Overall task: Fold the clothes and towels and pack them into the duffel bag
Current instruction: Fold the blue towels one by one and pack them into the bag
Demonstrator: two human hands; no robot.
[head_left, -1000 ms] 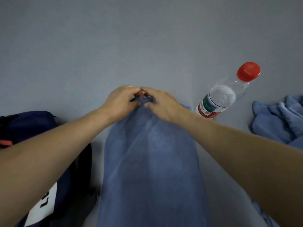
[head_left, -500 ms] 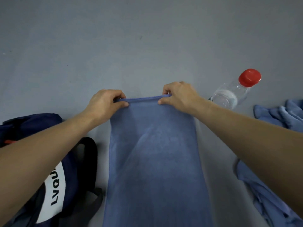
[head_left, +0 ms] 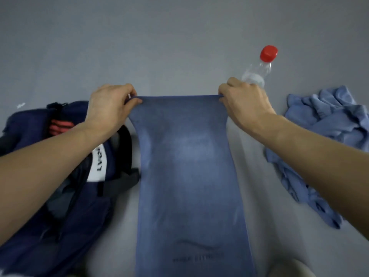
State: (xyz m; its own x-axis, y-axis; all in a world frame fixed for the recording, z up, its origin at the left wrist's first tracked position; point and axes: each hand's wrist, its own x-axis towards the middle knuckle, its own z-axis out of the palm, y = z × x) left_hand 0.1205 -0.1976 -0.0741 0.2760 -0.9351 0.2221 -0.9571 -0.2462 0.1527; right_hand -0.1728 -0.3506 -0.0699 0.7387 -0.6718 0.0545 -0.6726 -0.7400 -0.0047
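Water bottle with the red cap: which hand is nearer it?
Right. The right hand pinches the blue towel in front of the water bottle; the left hand pinches its other corner, over the duffel bag.

A clear plastic bottle [head_left: 257, 71] with a red screw cap [head_left: 268, 53] is seen in the upper right of the frame, slanted with the cap toward the upper right corner; its lower part is hidden. A plain grey surface [head_left: 179, 37] fills the upper half. A small white scrap [head_left: 21, 105] is seen at the left edge.
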